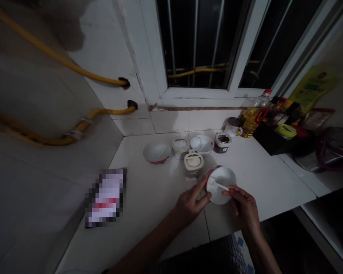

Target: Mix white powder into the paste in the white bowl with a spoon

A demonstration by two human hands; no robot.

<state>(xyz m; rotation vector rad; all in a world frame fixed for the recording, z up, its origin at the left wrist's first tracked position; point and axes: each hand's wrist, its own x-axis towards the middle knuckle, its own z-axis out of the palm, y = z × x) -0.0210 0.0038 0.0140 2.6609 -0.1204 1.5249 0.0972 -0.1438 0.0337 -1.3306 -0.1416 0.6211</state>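
My left hand (193, 199) grips the left rim of a small white bowl (227, 177), its thumb and fingers closed on the edge. The bowl is tilted, with its inside facing me. Between the fingers of my right hand (244, 207) is the handle of a white spoon (221, 186), whose head lies inside the bowl. What the bowl contains, if anything, is too dim to make out. Just behind it stands a square jar (193, 163) with whitish contents. A second clear jar (180, 145) and a wider white bowl (152, 151) are farther back to the left.
Another white bowl (207, 144) and a jar of dark red pieces (223, 141) stand toward the wall. An oil bottle (250, 118) and a metal pot (335, 148) are at the right. A pixelated, blurred item (107, 198) lies left. Yellow pipes (103, 111) run along the wall.
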